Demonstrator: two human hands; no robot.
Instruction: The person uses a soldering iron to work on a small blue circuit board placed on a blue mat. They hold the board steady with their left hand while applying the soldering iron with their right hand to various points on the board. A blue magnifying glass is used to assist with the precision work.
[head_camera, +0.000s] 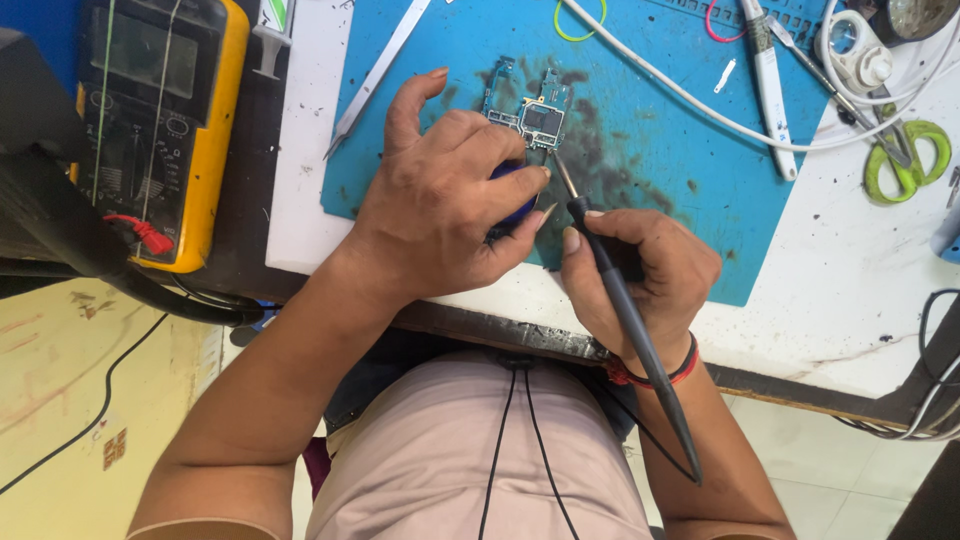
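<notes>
circuit board (535, 112) just beyond left hand (440, 195), soldering iron (625, 305) in right hand (645, 285)

Bright even daylight, soft shadows, sharp focus.

A: How many views?

B: One, head-worn. It looks steeply down from above the person's own chest and forearms.

A: Facing?

B: Away from the body, toward the far side of the white table (860, 290). Near edge of the frame shows the torso and floor; far edge cuts across the blue mat (640, 90).

A: Range?

B: Close. The left hand (440, 200) and right hand (640, 270) sit mid-frame. A yellow multimeter (210, 130) is cropped at far left, green scissors (905, 160) at far right.

A: Overlap with another view?

B: Single view only.
</notes>
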